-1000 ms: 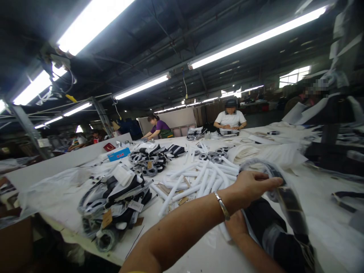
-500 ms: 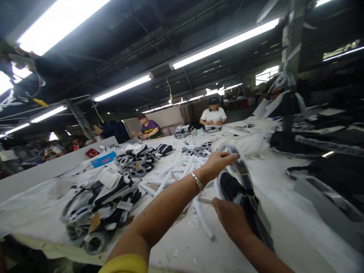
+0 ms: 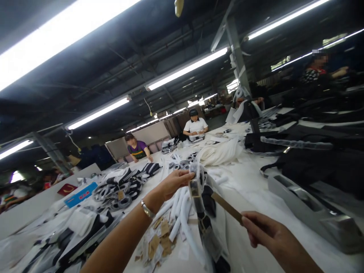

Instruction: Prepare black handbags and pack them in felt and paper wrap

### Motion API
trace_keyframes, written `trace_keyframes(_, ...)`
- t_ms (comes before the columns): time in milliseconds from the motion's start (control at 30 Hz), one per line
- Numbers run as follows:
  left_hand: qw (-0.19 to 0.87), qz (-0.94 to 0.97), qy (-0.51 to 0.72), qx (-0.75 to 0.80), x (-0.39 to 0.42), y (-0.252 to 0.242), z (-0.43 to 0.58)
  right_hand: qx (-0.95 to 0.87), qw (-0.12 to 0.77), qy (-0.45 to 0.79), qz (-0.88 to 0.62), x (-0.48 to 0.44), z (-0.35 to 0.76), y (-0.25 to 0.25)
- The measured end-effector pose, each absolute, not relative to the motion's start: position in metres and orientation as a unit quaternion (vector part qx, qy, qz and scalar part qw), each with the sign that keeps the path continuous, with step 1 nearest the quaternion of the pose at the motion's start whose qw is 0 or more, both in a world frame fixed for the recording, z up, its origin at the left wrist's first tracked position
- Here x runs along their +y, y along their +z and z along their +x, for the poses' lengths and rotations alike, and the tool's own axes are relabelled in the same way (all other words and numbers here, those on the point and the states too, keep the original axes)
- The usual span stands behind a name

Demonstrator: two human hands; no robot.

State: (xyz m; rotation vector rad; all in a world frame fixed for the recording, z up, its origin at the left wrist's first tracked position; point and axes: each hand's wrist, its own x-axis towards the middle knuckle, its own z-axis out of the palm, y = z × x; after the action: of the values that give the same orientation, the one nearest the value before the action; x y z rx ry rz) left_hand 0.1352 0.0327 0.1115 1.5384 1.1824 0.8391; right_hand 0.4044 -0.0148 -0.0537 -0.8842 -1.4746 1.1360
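Pinching the wrapped strap (image 3: pixel 196 199) at six o'clock, the left hand (image 3: pixel 170 185) is apparently steadying it upright; the right hand (image 3: pixel 264 231), closed around a brown strip (image 3: pixel 227 206), is aiming it toward ten o'clock.

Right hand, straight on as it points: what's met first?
Likely the dark, plastic-wrapped bundle held by the left hand. The brown strip in the right hand leads, its far end at the bundle's edge; whether they touch is unclear.
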Motion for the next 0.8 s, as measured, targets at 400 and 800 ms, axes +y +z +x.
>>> trace_keyframes(400, 0.504, 0.634, 0.280, 0.515, 0.003, 0.125, 0.156, -0.622, 0.442, 0.571, -0.303, 0.018, 0.359, -0.013)
trace_keyframes(800, 0.492, 0.642, 0.289, 0.513, 0.006, 0.123, 0.166, -0.678, 0.416, 0.528, -0.298, 0.033, 0.374, -0.004)
